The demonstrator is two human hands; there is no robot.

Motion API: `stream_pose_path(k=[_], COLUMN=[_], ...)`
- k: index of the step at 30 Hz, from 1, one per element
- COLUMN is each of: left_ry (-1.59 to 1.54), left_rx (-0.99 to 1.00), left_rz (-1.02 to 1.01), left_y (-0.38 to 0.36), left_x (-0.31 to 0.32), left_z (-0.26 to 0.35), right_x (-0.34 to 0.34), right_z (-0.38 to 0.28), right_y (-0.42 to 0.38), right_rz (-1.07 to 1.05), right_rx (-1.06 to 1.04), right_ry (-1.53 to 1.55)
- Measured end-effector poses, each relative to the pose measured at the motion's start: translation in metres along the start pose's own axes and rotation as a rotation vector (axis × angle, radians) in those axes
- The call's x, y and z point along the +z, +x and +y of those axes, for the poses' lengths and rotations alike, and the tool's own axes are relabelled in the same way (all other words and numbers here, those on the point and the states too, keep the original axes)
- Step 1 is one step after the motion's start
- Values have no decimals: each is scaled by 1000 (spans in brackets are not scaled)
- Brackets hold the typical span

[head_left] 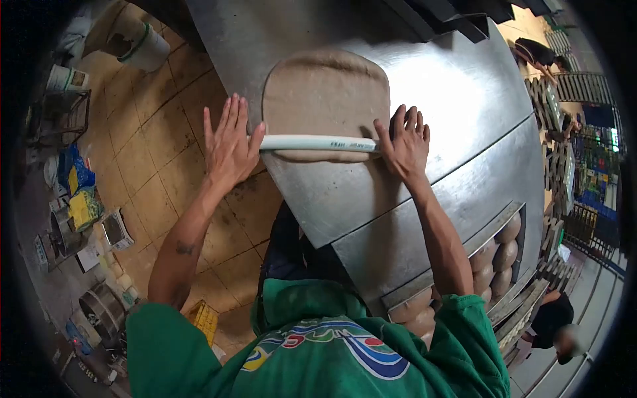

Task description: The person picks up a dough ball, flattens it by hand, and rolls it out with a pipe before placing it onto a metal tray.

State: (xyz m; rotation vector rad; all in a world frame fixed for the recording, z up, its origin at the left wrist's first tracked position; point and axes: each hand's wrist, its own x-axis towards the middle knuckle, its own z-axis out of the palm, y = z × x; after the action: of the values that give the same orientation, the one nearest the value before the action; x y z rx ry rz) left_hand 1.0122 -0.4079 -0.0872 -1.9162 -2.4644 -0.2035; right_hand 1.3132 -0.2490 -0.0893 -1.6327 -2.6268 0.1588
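Both ends of the white tube (pixel 318 142) meet the left hand (pixel 231 147) and right hand (pixel 406 151), fingers outstretched and unclamped, probably so it turns freely on the dough (pixel 325 96).

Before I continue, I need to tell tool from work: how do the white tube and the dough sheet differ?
The white tube is slim and rod-like; the dough sheet is broad and flat. The tube is pale with dark printing; the dough is tan and unprinted. The tube lies across the dough's near part; the dough rests on the metal table. Both show between the left hand and right hand.
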Motion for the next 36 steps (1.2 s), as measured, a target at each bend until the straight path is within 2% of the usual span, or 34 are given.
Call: stream_pose_path(k=[6, 9, 10, 12, 13, 17, 21, 22, 23, 24, 25, 26, 28, 30, 32, 34, 36], left_ry=[-83, -146, -141, -179, -148, -156, -430, -419, -538, -660, -719, -719, -83, -134, -166, -181, -194], left_rx=[20, -8, -7, -27, -43, -43, 71, 77, 99, 119, 29, 21, 5, -4, -130, -221, -168], left_rz=[126, 182, 213, 207, 187, 203, 227, 245, 288, 324, 251, 246, 391, 443, 450, 422, 336], left_y=[-56, -84, -91, -111, -120, -154, -144, -141, -137, -130, -121, -112, -68, 4, 97, 168, 146], left_x=[-6, -7, -8, -10, -9, -2, -2, -2, -1, -5, -7, -5, -1, 13, 18, 15, 2], left_z=[20, 32, 35, 43, 47, 56, 35, 24, 14, 9, 6, 5, 1, -9, -14, -17, -15], right_x=[2, -10, -8, -8, -2, 4, -1, -7, -11, -15, -19, -14, -3, 11, 13, -11, -26], right_z=[5, 6, 6, 10, 12, 26, 34, 36, 40, 40, 38, 35, 31, 34, 36, 39, 41], right_y=[-45, -66, -75, -90, -100, -130, -125, -125, -124, -122, -120, -114, -80, -14, 58, 115, 119], right_rz=[178, 57, 138, 138, 225, 242, 219, 239, 195, 141, 168, 159, 350, 458, 426, 368, 342], right_rx=[-100, -83, -114, -119, -131, -188, -297, -304, -263, -220, -201, -204, -158, -137, 212, 440, 255], right_ry=[24, 116, 119, 178, 167, 133, 317, 320, 431, 540, 440, 441, 139, 54, 93, 312, 292])
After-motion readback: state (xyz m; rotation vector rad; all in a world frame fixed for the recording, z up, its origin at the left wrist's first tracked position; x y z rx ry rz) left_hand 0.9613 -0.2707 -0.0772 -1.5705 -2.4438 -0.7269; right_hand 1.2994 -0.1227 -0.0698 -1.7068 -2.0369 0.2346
